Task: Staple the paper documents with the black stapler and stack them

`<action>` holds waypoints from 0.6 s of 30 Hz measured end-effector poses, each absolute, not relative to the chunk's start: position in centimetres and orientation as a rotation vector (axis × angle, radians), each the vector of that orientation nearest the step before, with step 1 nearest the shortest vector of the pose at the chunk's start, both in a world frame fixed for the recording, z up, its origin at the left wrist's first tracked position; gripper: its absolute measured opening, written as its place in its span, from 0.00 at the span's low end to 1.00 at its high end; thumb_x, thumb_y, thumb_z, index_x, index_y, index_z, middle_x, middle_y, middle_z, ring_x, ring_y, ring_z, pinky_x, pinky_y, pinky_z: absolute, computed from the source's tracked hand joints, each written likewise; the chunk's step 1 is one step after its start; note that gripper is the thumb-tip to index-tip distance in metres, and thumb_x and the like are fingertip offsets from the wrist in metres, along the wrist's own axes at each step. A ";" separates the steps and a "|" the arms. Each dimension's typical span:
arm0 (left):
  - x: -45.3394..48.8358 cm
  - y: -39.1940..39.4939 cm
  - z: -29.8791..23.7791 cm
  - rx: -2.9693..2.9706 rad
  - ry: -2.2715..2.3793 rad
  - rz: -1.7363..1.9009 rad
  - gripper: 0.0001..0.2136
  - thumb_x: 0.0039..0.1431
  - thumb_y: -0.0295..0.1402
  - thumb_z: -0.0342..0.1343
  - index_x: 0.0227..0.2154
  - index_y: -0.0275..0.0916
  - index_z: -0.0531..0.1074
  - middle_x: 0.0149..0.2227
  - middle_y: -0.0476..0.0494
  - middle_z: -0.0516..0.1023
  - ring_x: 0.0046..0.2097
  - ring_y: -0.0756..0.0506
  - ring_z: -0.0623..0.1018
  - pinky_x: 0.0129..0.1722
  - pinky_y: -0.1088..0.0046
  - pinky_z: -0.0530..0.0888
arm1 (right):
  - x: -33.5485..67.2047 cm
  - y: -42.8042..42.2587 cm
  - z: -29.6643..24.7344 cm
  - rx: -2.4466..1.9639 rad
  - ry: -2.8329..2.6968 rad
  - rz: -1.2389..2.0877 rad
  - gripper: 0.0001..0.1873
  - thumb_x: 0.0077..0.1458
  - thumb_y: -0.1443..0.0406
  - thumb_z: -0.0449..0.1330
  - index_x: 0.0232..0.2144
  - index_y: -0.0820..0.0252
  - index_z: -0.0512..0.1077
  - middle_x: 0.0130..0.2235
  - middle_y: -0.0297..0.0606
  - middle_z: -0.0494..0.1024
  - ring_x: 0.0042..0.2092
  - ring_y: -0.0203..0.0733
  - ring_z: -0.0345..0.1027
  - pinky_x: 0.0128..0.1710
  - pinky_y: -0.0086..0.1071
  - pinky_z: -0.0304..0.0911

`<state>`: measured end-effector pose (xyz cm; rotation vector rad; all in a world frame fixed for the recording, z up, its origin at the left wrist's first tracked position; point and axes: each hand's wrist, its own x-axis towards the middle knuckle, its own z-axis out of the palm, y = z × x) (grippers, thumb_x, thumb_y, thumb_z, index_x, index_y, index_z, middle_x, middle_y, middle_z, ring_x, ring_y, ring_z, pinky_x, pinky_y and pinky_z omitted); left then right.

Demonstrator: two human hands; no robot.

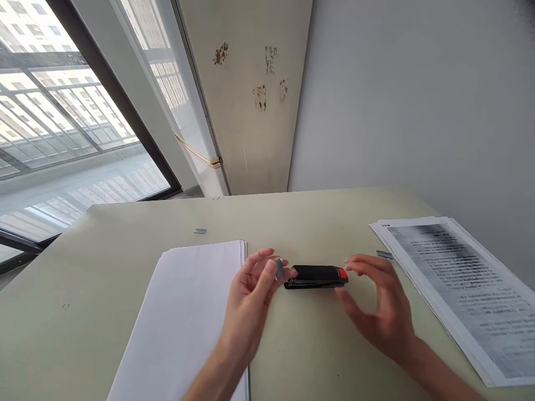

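Observation:
Between thumb and fingers, my left hand (254,295) pinches a small grey strip of staples (279,268). Just beyond its fingertips a black stapler (315,276) with a red patch on its right end lies closed on the table. My right hand (378,306) is at the stapler's right end, thumb and fingers spread apart with nothing between them. Whether its fingertips touch the stapler is hard to tell.
A stack of blank white paper (188,317) lies left of my left hand. Printed sheets (463,295) are piled at the right. Staple strips lie on the table (104,289): one strip (200,230) behind the blank stack, another (384,254) beside the printed pile. A grey wall (397,100) rises behind.

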<state>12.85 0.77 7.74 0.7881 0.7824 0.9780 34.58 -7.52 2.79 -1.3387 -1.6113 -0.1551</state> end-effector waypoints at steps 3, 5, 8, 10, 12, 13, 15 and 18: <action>14.1 -1.6 8.8 0.777 0.692 0.896 0.19 0.62 0.46 0.71 0.49 0.41 0.76 0.41 0.46 0.84 0.44 0.43 0.87 0.57 0.62 0.78 | 32.9 -8.4 3.6 -1.200 -1.724 -0.123 0.30 0.63 0.69 0.67 0.64 0.55 0.63 0.56 0.46 0.70 0.56 0.50 0.70 0.54 0.45 0.72; 14.6 -2.9 8.9 0.807 0.676 0.833 0.17 0.64 0.45 0.69 0.49 0.42 0.76 0.43 0.46 0.83 0.46 0.43 0.86 0.56 0.63 0.78 | 32.1 -8.8 3.8 -1.162 -1.757 -0.096 0.31 0.63 0.70 0.67 0.64 0.56 0.63 0.57 0.47 0.68 0.56 0.50 0.68 0.54 0.46 0.72; 15.0 -3.8 8.5 0.853 0.712 0.755 0.17 0.65 0.45 0.68 0.50 0.43 0.75 0.47 0.44 0.83 0.48 0.43 0.85 0.50 0.69 0.78 | 31.8 -8.9 3.8 -1.168 -1.803 -0.127 0.28 0.63 0.73 0.67 0.62 0.58 0.67 0.57 0.47 0.67 0.56 0.48 0.68 0.56 0.46 0.71; 15.1 -3.9 8.1 0.847 0.734 0.731 0.18 0.65 0.46 0.68 0.50 0.43 0.75 0.49 0.43 0.83 0.49 0.43 0.85 0.49 0.70 0.78 | 32.0 -8.8 3.7 -1.194 -1.827 -0.157 0.26 0.63 0.75 0.66 0.61 0.59 0.69 0.56 0.47 0.68 0.56 0.48 0.69 0.57 0.46 0.70; 15.2 -3.9 7.9 0.822 0.740 0.727 0.19 0.64 0.47 0.69 0.50 0.43 0.75 0.50 0.42 0.83 0.50 0.42 0.85 0.51 0.67 0.77 | 32.2 -8.7 3.8 -1.208 -1.843 -0.176 0.24 0.64 0.76 0.66 0.60 0.60 0.70 0.56 0.48 0.69 0.57 0.49 0.69 0.57 0.46 0.70; 15.2 -3.9 7.9 0.813 0.741 0.725 0.20 0.64 0.47 0.69 0.51 0.42 0.75 0.50 0.41 0.84 0.50 0.41 0.85 0.52 0.66 0.77 | 32.3 -8.7 3.8 -1.210 -1.849 -0.184 0.23 0.64 0.76 0.66 0.59 0.61 0.71 0.56 0.49 0.69 0.58 0.50 0.69 0.57 0.46 0.70; 15.3 -4.0 8.1 0.807 0.750 0.711 0.22 0.63 0.48 0.70 0.51 0.42 0.74 0.51 0.39 0.84 0.52 0.38 0.85 0.52 0.64 0.78 | 32.4 -8.7 3.9 -1.200 -1.861 -0.196 0.22 0.64 0.76 0.66 0.59 0.62 0.71 0.55 0.49 0.71 0.57 0.50 0.70 0.57 0.47 0.70; 15.3 -4.1 8.3 0.807 0.756 0.716 0.22 0.64 0.49 0.68 0.52 0.40 0.74 0.51 0.36 0.84 0.53 0.37 0.85 0.57 0.60 0.77 | 33.1 -8.6 4.2 -1.218 -1.817 -0.222 0.21 0.65 0.72 0.66 0.59 0.60 0.72 0.54 0.49 0.73 0.55 0.50 0.72 0.54 0.45 0.73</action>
